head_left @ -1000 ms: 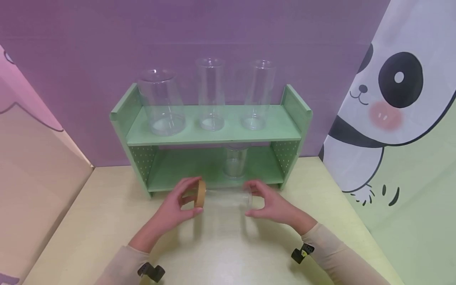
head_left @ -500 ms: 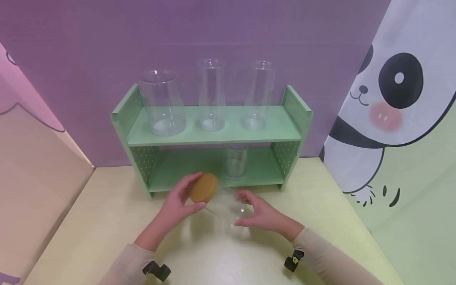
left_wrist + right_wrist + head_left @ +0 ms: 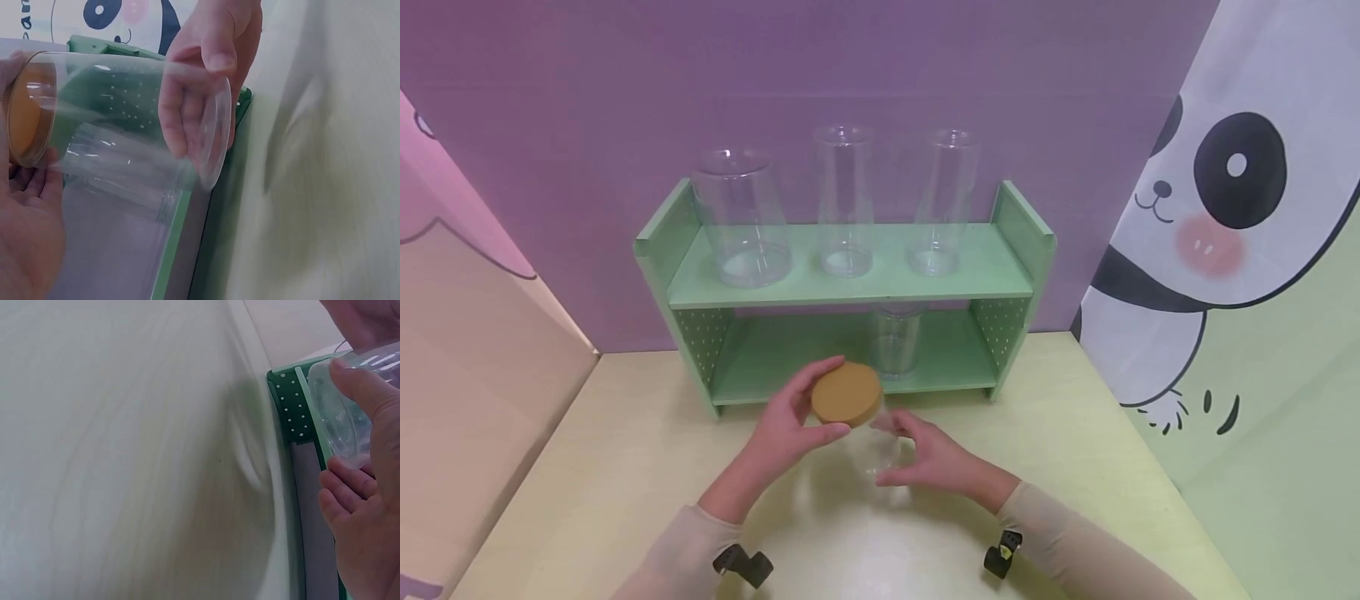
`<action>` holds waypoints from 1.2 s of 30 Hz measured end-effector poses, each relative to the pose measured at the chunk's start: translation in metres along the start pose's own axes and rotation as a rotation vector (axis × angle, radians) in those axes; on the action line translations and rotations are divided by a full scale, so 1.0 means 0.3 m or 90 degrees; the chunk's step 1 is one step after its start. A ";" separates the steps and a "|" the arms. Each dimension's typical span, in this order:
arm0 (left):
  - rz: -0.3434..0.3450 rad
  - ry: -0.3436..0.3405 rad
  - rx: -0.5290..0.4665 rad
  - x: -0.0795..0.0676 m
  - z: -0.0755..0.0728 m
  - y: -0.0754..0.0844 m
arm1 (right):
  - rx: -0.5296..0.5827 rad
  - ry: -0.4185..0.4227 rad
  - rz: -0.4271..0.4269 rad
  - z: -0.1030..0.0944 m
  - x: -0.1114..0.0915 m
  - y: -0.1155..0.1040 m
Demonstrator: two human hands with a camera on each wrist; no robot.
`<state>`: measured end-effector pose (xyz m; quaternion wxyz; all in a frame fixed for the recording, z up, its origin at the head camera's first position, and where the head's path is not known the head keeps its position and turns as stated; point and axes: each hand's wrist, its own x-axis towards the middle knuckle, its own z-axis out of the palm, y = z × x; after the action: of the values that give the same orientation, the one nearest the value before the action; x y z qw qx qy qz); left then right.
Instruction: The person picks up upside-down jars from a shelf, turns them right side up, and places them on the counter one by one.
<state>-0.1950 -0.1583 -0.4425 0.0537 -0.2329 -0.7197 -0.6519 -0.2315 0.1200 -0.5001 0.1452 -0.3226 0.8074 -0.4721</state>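
A clear jar [image 3: 872, 454] with a round orange-brown lid [image 3: 847, 394] is held between both hands in front of the shelf. My left hand [image 3: 786, 429] grips the lid, thumb on the near side and fingers on the far side. My right hand [image 3: 934, 457] holds the jar's bottom end between thumb and fingers. In the head view the jar tilts, lid up toward the left. The left wrist view shows the jar's transparent wall [image 3: 106, 119] with nothing visible inside. In the right wrist view the jar's base [image 3: 337, 419] sits between thumb and fingers.
Behind stands a green two-tier shelf [image 3: 891, 258]. On top are a wide clear jar [image 3: 745, 217] and two tall narrow ones [image 3: 845, 200], [image 3: 943, 208]. A smaller clear jar [image 3: 895, 346] stands on the lower tier. The pale tabletop [image 3: 587, 500] lies beneath my hands.
The jar has turned from lying level to tilted, its lid now facing up toward the head camera. My right hand has moved left and slightly down; my left hand has shifted right.
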 end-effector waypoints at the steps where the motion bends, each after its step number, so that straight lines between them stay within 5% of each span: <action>1: 0.001 -0.001 0.000 0.002 0.002 0.002 | 0.002 0.001 -0.001 0.002 0.001 0.001; 16: 0.006 -0.013 0.027 0.028 0.020 0.008 | -0.004 0.011 0.005 0.009 0.013 0.003; 21: -0.005 -0.006 0.041 0.015 0.017 -0.006 | -0.051 0.057 0.000 -0.027 -0.013 0.031; 25: -0.014 0.002 0.062 0.008 0.007 -0.020 | -0.110 0.182 -0.026 -0.101 -0.045 0.029; 32: -0.037 0.014 0.096 -0.006 -0.008 -0.038 | -0.156 0.496 -0.120 -0.291 -0.090 0.005; 36: -0.042 0.023 0.104 -0.012 -0.018 -0.041 | -0.182 0.633 -0.122 -0.394 -0.100 -0.006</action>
<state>-0.1980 -0.1649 -0.4544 0.0639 -0.1920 -0.7766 -0.5966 -0.2719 0.2183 -0.4402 -0.3447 -0.1489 0.8020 -0.4645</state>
